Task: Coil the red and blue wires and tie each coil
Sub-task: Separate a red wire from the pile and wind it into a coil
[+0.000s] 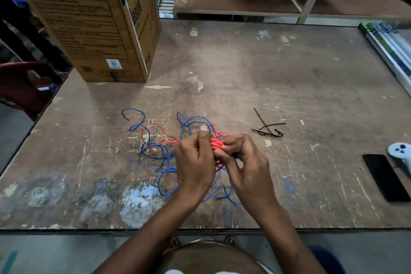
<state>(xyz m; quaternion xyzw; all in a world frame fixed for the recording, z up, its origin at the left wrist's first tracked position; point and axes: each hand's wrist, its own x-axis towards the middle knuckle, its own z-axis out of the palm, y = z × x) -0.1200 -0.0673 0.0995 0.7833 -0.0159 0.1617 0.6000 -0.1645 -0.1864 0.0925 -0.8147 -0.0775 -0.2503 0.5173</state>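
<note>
A small tight coil of red wire (216, 144) sits between my two hands above the worn table (266, 78). My left hand (195, 162) grips the coil from the left, thumb raised. From the right, my right hand (242, 158) pinches the same coil with curled fingers. A loose tail of red wire (153, 127) trails left across the table. The blue wire (155, 153) lies in a loose tangle under and around my hands, one end curling at the far left. Black ties (268, 129) lie to the right of the wires.
A tall cardboard box (93, 22) stands at the table's back left. A black phone (385, 177) and a white controller (400, 151) lie near the right edge, with long packaged strips (391, 51) at the back right. A red chair (24, 87) stands left of the table.
</note>
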